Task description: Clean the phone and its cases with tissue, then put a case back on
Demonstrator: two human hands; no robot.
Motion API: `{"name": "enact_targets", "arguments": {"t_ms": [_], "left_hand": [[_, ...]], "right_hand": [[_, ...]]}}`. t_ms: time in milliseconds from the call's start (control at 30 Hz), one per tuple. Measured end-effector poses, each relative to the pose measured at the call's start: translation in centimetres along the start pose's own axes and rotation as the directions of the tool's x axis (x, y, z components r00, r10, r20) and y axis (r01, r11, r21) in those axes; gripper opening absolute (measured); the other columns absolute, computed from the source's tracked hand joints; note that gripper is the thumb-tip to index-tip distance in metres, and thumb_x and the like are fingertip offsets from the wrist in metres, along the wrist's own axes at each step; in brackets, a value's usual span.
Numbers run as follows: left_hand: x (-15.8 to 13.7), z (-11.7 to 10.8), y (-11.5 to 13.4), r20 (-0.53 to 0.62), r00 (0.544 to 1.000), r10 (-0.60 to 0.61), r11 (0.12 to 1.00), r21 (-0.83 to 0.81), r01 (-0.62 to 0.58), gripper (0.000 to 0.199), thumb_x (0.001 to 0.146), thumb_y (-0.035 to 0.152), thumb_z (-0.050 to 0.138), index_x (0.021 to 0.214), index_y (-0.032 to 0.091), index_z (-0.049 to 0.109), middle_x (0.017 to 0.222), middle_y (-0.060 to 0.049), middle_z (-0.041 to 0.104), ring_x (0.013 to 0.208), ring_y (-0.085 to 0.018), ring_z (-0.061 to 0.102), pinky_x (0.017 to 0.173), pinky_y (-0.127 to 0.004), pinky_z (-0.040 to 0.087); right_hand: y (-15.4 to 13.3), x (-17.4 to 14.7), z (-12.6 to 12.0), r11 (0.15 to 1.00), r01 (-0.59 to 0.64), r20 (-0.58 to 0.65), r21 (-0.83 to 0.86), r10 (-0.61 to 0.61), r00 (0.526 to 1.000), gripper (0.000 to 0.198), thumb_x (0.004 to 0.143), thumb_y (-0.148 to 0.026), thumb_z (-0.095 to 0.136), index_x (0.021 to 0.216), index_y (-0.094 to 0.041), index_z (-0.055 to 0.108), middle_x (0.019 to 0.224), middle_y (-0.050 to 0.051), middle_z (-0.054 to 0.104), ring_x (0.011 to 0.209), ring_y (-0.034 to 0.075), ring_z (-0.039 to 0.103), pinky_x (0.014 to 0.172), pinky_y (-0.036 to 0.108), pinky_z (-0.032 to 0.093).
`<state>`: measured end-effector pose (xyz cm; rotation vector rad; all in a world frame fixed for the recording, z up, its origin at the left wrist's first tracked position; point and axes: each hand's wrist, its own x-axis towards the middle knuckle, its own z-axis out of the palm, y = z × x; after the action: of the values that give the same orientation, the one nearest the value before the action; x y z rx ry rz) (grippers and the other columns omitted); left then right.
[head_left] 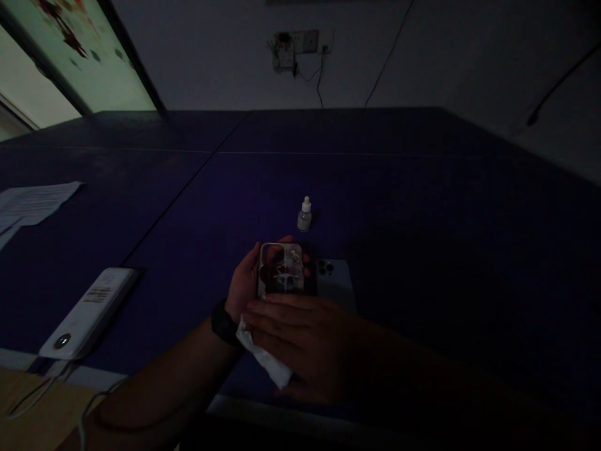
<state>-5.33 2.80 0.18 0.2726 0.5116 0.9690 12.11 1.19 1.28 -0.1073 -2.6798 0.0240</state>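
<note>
A phone case [290,270] with a camera cut-out and a printed picture rests in my left hand [243,283], whose fingers curl round its far and right edges. My right hand [305,341] lies across the lower part of the case and hides it. Under its fingers and palm a white tissue [267,360] is held, partly covered. Just right of the case a phone [335,282] lies on the table with its camera lenses up, partly hidden by my right hand. Beyond the case stands a small dropper bottle [304,216] with a white top.
The dark blue table [211,207] reaches to the wall. A white power bank [89,313] with cables [44,394] lies at the left, near the front edge. Printed paper [35,203] lies farther left. Sockets [300,42] with a plugged-in cord are on the wall. The room is dim.
</note>
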Motion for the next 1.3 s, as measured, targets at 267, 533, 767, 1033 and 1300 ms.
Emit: {"name": "enact_targets", "arguments": {"t_ms": [267, 533, 767, 1033, 1300], "left_hand": [[0.0, 0.7, 0.1, -0.092, 0.995, 0.022, 0.994, -0.105, -0.032, 0.053, 0.107, 0.045, 0.027, 0.144, 0.016, 0.052, 0.098, -0.009, 0.075, 0.081, -0.019, 0.074, 0.079, -0.029, 0.054], [-0.2, 0.7, 0.9, -0.060, 0.997, 0.051, 0.998, -0.022, -0.052, 0.058, 0.107, 0.048, 0.022, 0.156, 0.021, 0.038, 0.102, -0.011, 0.075, 0.084, -0.023, 0.075, 0.080, -0.034, 0.055], [-0.2, 0.4, 1.2, -0.022, 0.999, 0.029, 1.000, -0.004, -0.029, 0.058, 0.106, 0.050, 0.024, 0.156, 0.024, 0.039, 0.107, -0.013, 0.075, 0.088, -0.027, 0.075, 0.077, -0.037, 0.056], [0.0, 0.1, 1.4, -0.043, 0.997, 0.062, 0.996, -0.067, -0.065, 0.057, 0.106, 0.048, 0.031, 0.154, 0.021, 0.042, 0.117, -0.013, 0.074, 0.087, -0.021, 0.074, 0.084, -0.032, 0.054], [0.0, 0.2, 1.0, -0.043, 0.997, 0.062, 0.995, -0.073, -0.065, 0.051, 0.106, 0.047, 0.032, 0.140, 0.018, 0.057, 0.102, -0.010, 0.076, 0.084, -0.022, 0.075, 0.079, -0.033, 0.056]], "right_hand": [[1.8, -0.4, -0.9, 0.985, -0.147, 0.032, -0.092, 0.151, 0.988, 0.063, 0.102, -0.049, 0.050, 0.144, -0.003, 0.053, 0.156, 0.017, 0.048, 0.150, 0.031, 0.036, 0.126, 0.052, 0.023], [1.4, -0.9, -1.3, 0.990, -0.114, 0.029, -0.087, 0.117, 0.993, 0.065, 0.101, -0.064, 0.043, 0.147, -0.019, 0.053, 0.154, 0.005, 0.053, 0.151, 0.028, 0.034, 0.126, 0.056, 0.002], [-0.3, -0.1, 0.1, 0.990, -0.074, 0.046, -0.117, 0.079, 0.996, 0.068, 0.102, -0.067, 0.032, 0.154, -0.023, 0.043, 0.164, -0.001, 0.037, 0.156, 0.022, 0.020, 0.126, 0.053, 0.001], [1.5, -1.0, -0.8, 0.964, -0.208, 0.011, -0.167, 0.213, 0.977, 0.087, 0.094, -0.076, 0.044, 0.155, -0.014, 0.041, 0.159, 0.010, 0.045, 0.153, 0.034, 0.027, 0.124, 0.059, 0.006], [1.7, -0.9, -1.2, 0.980, -0.129, 0.048, -0.149, 0.137, 0.989, 0.076, 0.099, -0.073, 0.036, 0.150, -0.018, 0.049, 0.158, 0.005, 0.048, 0.154, 0.029, 0.027, 0.125, 0.053, 0.004]]}}
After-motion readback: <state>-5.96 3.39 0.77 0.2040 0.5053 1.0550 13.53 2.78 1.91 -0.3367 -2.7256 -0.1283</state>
